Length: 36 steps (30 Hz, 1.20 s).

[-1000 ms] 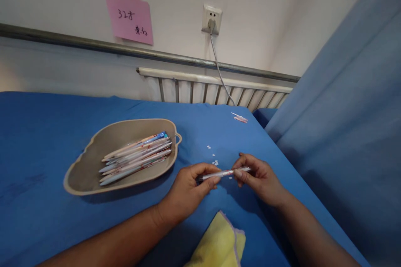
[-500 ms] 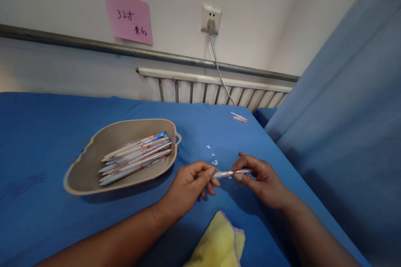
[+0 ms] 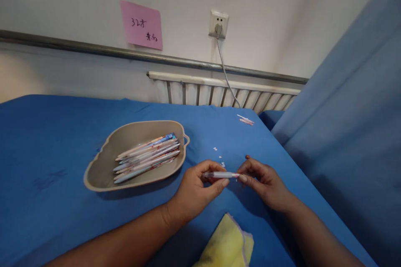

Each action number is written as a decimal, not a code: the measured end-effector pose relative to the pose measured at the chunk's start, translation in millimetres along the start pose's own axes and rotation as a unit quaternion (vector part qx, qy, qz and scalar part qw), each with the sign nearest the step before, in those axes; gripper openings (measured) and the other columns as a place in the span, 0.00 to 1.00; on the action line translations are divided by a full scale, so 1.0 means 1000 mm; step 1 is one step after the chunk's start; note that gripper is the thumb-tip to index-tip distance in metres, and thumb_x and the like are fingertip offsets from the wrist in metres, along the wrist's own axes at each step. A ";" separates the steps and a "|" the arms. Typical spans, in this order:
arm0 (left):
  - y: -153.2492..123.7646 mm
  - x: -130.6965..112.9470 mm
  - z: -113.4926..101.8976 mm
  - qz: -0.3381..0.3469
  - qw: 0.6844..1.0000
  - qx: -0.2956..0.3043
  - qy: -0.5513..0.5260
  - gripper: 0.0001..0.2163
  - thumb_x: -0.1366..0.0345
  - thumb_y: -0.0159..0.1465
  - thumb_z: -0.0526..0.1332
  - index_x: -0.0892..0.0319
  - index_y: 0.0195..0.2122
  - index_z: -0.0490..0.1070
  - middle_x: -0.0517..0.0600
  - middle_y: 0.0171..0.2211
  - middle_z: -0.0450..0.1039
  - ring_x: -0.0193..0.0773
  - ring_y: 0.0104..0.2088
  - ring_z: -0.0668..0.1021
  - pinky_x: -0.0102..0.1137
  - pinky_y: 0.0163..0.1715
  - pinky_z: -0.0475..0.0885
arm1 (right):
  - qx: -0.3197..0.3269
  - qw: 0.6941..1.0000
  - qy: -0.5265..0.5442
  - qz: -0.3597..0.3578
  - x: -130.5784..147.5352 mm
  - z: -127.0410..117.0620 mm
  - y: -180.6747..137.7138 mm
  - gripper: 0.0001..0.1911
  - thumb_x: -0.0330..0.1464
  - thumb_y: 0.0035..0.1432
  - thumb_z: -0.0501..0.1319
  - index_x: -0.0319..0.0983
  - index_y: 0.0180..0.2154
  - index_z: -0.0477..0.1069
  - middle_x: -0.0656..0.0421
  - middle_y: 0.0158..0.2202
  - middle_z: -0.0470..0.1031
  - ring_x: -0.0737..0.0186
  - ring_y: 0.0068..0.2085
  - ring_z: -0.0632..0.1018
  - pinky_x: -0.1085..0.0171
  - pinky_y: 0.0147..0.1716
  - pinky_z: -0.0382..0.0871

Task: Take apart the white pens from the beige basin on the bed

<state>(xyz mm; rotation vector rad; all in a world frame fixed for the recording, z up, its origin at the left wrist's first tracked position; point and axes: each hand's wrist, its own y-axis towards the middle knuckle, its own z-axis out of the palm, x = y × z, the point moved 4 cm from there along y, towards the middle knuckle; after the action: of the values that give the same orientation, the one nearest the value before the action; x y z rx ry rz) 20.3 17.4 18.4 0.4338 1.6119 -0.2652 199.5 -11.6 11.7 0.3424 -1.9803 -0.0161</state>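
Observation:
A pale pen (image 3: 221,175) lies level between my two hands above the blue sheet. My left hand (image 3: 200,187) grips its darker, ridged-looking left end between thumb and fingers. At the other end, my right hand (image 3: 263,183) pinches the pinkish tip of the pen with thumb and fingertips. Whether a thin wrapper is also in those fingertips I cannot make out. Left of my hands, a grey-beige basket (image 3: 103,181) holds a pile of several pens (image 3: 150,156), some with clear wrapping. Small white scraps (image 3: 222,164) lie just beyond the pen.
A yellow cloth (image 3: 227,244) lies near me on the blue sheet (image 3: 78,112). Thin pinkish-white strips (image 3: 246,120) rest at the far right corner, and a small reddish-brown object (image 3: 247,157) sits behind my right hand. A blue curtain (image 3: 354,112) hangs at right.
The pen has shifted in my fingers: more of its pale barrel shows, and its silvery right end is out of sight. The whole scene has slid right as the camera turned.

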 end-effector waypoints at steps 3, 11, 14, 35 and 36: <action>0.000 0.002 0.000 -0.006 1.000 -0.007 -0.012 0.08 0.66 0.52 0.66 0.63 0.31 0.73 0.46 0.24 0.72 0.30 0.26 0.71 0.24 0.26 0.65 | 0.008 1.000 0.015 0.003 0.003 0.004 0.000 0.08 0.38 0.59 0.57 0.40 0.34 0.69 0.62 0.24 0.69 0.65 0.28 0.71 0.66 0.31 0.65; 0.002 0.013 -0.003 -0.030 0.999 -0.030 -0.035 0.10 0.62 0.52 0.67 0.63 0.28 0.71 0.44 0.18 0.69 0.30 0.21 0.70 0.24 0.21 0.63 | 0.028 0.996 0.075 0.037 0.004 0.014 -0.002 0.11 0.40 0.60 0.57 0.39 0.33 0.67 0.63 0.25 0.69 0.68 0.26 0.69 0.68 0.27 0.63; 0.003 0.013 -0.004 -0.034 0.998 -0.035 -0.040 0.10 0.61 0.52 0.67 0.62 0.26 0.70 0.43 0.18 0.68 0.29 0.20 0.69 0.24 0.21 0.62 | 0.040 0.994 0.089 0.045 0.005 0.017 -0.004 0.12 0.41 0.61 0.56 0.39 0.35 0.66 0.62 0.25 0.69 0.69 0.25 0.69 0.68 0.27 0.63; 0.005 0.010 0.000 -0.055 0.992 -0.023 -0.110 0.11 0.62 0.50 0.68 0.63 0.29 0.71 0.44 0.21 0.70 0.30 0.22 0.71 0.25 0.24 0.65 | -0.004 0.992 0.109 0.057 -0.002 0.026 -0.002 0.14 0.44 0.60 0.56 0.39 0.35 0.66 0.63 0.25 0.63 0.69 0.26 0.63 0.69 0.24 0.56; 0.004 0.010 0.001 -0.056 0.992 -0.022 -0.112 0.11 0.62 0.50 0.68 0.63 0.29 0.71 0.44 0.21 0.69 0.30 0.23 0.70 0.25 0.24 0.65 | -0.010 0.993 0.108 0.052 -0.003 0.025 -0.002 0.13 0.43 0.60 0.56 0.39 0.35 0.66 0.63 0.25 0.63 0.68 0.26 0.63 0.68 0.25 0.56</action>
<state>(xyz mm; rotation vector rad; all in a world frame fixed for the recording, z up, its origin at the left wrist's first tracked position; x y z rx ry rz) 22.5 22.3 8.7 0.2707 1.4203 -0.3502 178.3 -16.1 -1.7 0.2170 -1.7800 0.0660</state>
